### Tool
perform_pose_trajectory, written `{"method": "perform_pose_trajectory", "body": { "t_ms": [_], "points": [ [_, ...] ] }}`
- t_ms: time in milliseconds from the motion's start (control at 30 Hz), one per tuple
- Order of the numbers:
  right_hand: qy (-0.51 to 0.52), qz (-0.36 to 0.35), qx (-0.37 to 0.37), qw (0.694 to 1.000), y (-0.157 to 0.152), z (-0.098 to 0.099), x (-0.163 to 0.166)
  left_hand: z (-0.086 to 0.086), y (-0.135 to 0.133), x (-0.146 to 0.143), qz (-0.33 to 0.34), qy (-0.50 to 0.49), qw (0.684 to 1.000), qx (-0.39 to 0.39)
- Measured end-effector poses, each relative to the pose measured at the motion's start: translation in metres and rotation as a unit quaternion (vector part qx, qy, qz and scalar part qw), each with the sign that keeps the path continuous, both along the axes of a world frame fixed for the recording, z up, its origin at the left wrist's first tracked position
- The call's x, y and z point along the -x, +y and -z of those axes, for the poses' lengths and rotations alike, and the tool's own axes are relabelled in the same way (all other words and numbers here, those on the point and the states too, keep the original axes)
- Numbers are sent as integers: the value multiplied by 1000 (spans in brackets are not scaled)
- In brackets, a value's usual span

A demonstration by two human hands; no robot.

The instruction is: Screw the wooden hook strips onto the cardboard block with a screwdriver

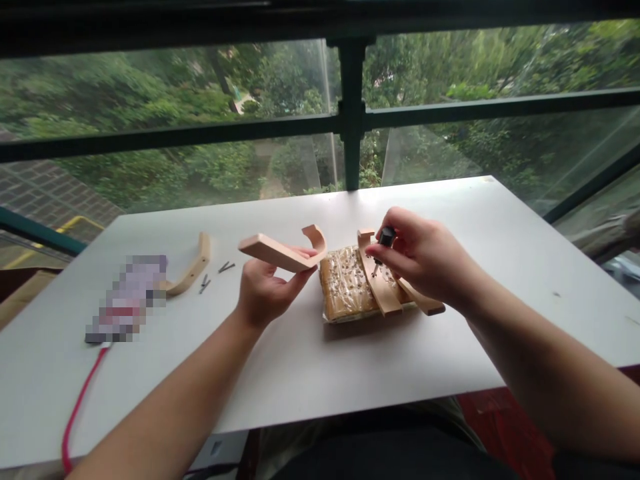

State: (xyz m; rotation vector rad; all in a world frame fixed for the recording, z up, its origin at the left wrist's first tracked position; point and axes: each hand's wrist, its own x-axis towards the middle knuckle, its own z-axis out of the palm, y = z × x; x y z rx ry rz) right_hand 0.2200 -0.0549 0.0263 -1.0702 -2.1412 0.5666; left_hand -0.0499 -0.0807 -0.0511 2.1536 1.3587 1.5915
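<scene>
My left hand [267, 290] is closed around a curved wooden hook [275, 252], lifted above the white table. In my right hand [420, 250] is a screwdriver [386, 237] with a black handle, pointing downward. Its tip is near a second curved wooden hook [377, 283], which lies across a brown block [345, 283] in clear, wrinkled wrap with many small holes in its top. Another wooden hook [425, 301] rests at the block's right side, partly hidden under my right hand. Whether the screwdriver tip touches the wood, I cannot tell.
On the left of the white table [280, 373], one more wooden hook [193, 270] lies by several dark screws [215, 277]. A blurred-out flat object [125, 300], with a red cable [83, 400] attached, is beside it. Green-framed windows [353, 120] stand behind the table.
</scene>
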Motion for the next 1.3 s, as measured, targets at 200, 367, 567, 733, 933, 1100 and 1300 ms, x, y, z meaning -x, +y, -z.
{"method": "perform_pose_trajectory", "body": {
  "t_ms": [200,367,567,733,933,1100,1300],
  "points": [
    [13,5,-44,999,-3,12,0,2,1,-20,81,86,993,-29],
    [99,-23,14,995,-10,13,-4,1,3,-25,100,186,975,-66],
    [141,-122,-76,980,-21,-3,-14,5,5,-30,58,205,972,-101],
    [27,-174,-134,975,-24,-2,-12,0,3,-36,29,213,967,-135],
    [0,-170,-151,974,-24,1,-5,-1,1,-40,38,225,966,-119],
    [-34,-134,-168,976,-33,12,-15,-7,-6,-15,24,187,980,-67],
    [-73,-120,-200,970,-41,30,-27,-7,-20,85,-169,231,955,74]
  ]
}}
